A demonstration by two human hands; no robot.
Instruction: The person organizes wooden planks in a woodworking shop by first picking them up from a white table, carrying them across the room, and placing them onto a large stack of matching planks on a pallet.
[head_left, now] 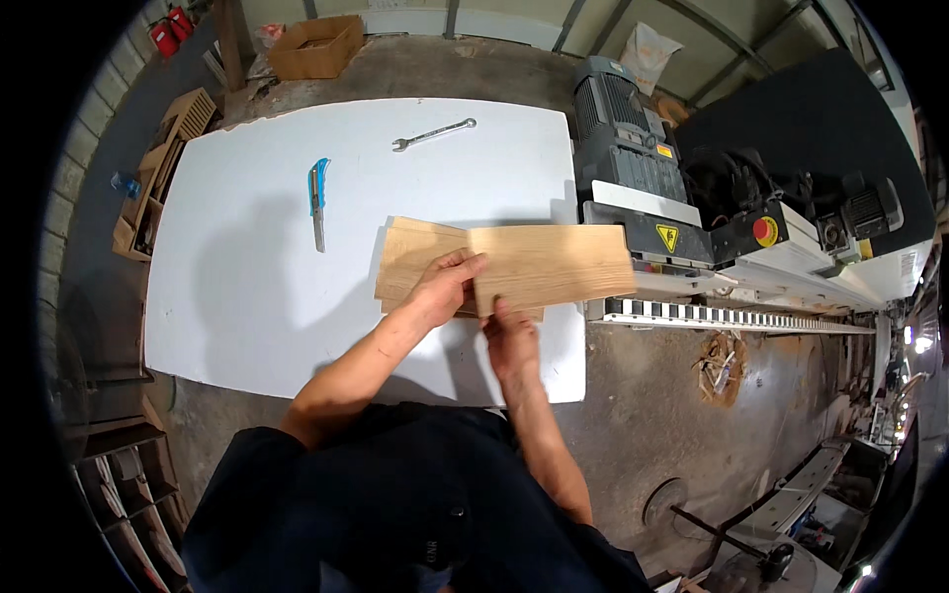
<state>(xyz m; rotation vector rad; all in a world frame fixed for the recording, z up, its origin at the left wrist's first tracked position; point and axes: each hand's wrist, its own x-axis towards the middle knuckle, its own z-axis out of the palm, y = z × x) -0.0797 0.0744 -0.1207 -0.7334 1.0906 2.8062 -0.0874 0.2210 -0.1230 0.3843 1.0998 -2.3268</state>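
Observation:
A light wood-grain board (pixel 559 259) is held above the right part of the white table (pixel 247 326). My left hand (pixel 442 287) is closed on its left edge near the middle, and my right hand (pixel 512 336) grips the lower left corner, thumb on the face. Behind and below lies another wood-grain board (pixel 410 252), partly covered by the held one and my left hand. An edge of a further piece shows beneath. To the left rests a blue utility knife (pixel 317 203) with its blade out, and farther back a combination wrench (pixel 433 134).
Right of the table stands a machine with a grey motor (pixel 618 114), a red stop button (pixel 765 231) and a long toothed track (pixel 732 319). A cardboard box (pixel 316 47) sits on the floor at the back. A wooden crate (pixel 163 173) stands at the left.

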